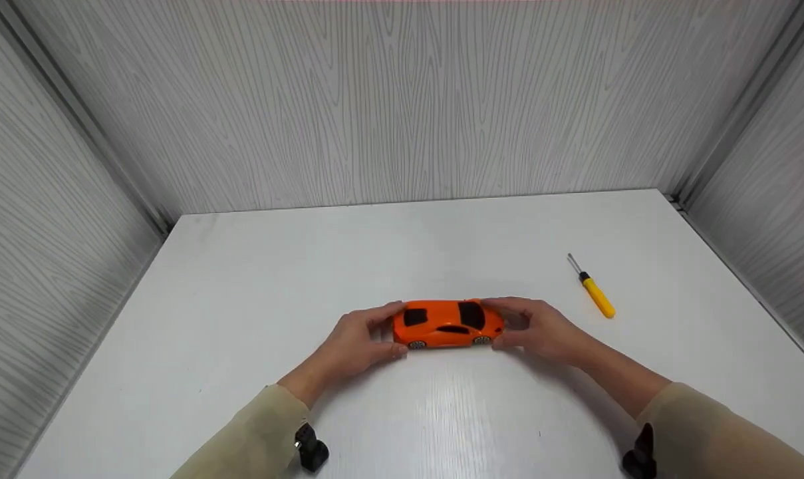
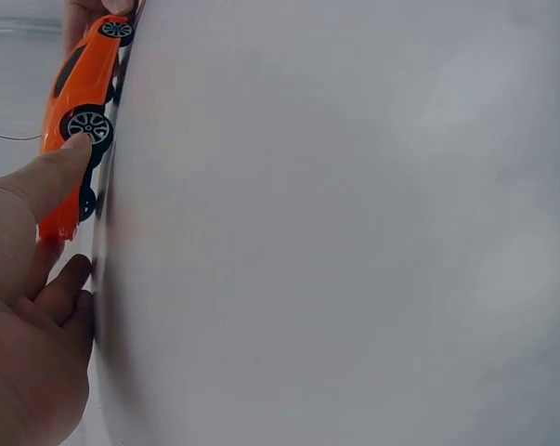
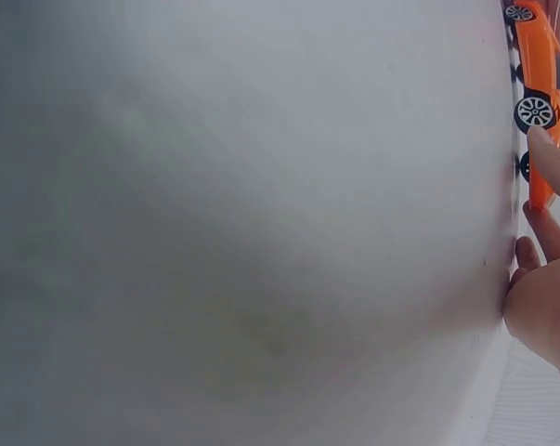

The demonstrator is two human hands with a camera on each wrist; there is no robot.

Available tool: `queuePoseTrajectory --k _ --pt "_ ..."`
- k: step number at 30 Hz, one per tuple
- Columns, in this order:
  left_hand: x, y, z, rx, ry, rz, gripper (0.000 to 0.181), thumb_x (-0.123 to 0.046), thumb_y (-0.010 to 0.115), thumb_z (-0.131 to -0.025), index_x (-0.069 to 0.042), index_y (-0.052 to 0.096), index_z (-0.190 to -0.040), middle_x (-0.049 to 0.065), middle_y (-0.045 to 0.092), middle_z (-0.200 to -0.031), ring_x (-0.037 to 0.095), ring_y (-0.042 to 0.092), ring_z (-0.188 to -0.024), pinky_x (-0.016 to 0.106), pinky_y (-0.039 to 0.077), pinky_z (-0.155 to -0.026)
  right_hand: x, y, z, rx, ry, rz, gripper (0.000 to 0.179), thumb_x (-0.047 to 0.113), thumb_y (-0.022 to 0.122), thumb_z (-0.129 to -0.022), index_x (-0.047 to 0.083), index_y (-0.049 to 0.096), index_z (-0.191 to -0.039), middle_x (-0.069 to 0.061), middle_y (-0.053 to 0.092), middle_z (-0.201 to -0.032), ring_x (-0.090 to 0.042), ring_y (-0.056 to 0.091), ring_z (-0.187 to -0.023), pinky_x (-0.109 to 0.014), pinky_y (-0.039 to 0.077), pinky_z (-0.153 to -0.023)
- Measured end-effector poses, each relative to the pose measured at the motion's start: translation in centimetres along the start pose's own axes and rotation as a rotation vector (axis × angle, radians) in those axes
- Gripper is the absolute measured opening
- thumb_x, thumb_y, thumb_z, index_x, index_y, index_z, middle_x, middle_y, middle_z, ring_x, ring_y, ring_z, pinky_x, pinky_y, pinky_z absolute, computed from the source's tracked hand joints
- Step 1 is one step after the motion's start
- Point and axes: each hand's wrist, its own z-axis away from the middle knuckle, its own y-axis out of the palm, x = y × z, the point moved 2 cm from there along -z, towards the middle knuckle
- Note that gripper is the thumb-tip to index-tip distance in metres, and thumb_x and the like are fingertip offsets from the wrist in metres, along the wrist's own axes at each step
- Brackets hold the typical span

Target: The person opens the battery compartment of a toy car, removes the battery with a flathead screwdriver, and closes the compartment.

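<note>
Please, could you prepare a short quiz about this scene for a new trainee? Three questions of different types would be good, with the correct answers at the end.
1. True or false: the left hand and the right hand both touch the orange toy car.
2. Multiple choice: where is the yellow-handled screwdriver?
a) In the left hand
b) On the white table, to the right of the car
c) On the car's roof
3. Fill in the gap: the screwdriver's metal shaft points ____ the person.

Key: 1. True. 2. b. 3. Away from.
</note>
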Motion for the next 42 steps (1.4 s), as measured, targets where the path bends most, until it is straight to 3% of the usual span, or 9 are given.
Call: queuePoseTrajectory --k 7,17,25,33,42 --pt "0.0 0.3 -0.1 -0.017 -0.016 -0.001 0.072 -0.030 0.087 -0.091 -0.038 0.056 -0.155 -0.008 0.056 -0.155 0.021 0.044 -0.150 0.048 0.030 -0.125 -0.1 0.0 0.2 -0.004 0.006 -0.006 0.062 0.027 0.085 -0.092 0.041 0.062 -0.148 0.007 0.055 -0.155 -0.029 0.037 -0.152 -0.057 0.033 -0.122" --pt "-0.1 0.5 0.0 -0.025 0.006 0.025 0.071 -0.029 0.087 -0.092 -0.032 0.057 -0.155 -0.001 0.057 -0.155 0.025 0.045 -0.149 0.051 0.030 -0.125 -0.4 0.0 0.3 -0.001 0.020 -0.042 0.063 0.031 0.087 -0.090 0.039 0.063 -0.148 0.007 0.055 -0.155 -0.028 0.037 -0.152 -0.057 0.030 -0.123" --pt "0.2 0.3 0.1 -0.007 -0.018 0.049 0.068 -0.033 0.083 -0.095 -0.034 0.055 -0.157 -0.005 0.057 -0.155 0.020 0.045 -0.149 0.047 0.032 -0.124 -0.3 0.0 0.3 0.002 0.020 -0.044 0.059 0.033 0.086 -0.092 0.038 0.064 -0.147 0.005 0.057 -0.154 -0.029 0.039 -0.151 -0.057 0.031 -0.123" --pt "0.2 -0.2 0.3 -0.027 -0.001 0.054 0.066 -0.033 0.082 -0.096 -0.029 0.056 -0.156 -0.001 0.056 -0.156 0.023 0.045 -0.149 0.048 0.032 -0.124 0.1 0.0 0.0 -0.002 0.018 -0.063 0.053 0.028 0.081 -0.096 0.037 0.065 -0.146 0.005 0.057 -0.154 -0.030 0.037 -0.153 -0.058 0.030 -0.123" --pt "-0.1 -0.6 0.9 -0.045 -0.021 0.127 0.063 -0.032 0.083 -0.095 -0.027 0.060 -0.153 0.000 0.060 -0.152 0.022 0.054 -0.141 0.049 0.038 -0.121 0.5 -0.2 0.2 -0.003 0.007 -0.102 0.048 0.033 0.079 -0.097 0.035 0.067 -0.144 0.006 0.060 -0.150 -0.028 0.043 -0.148 -0.056 0.034 -0.122"
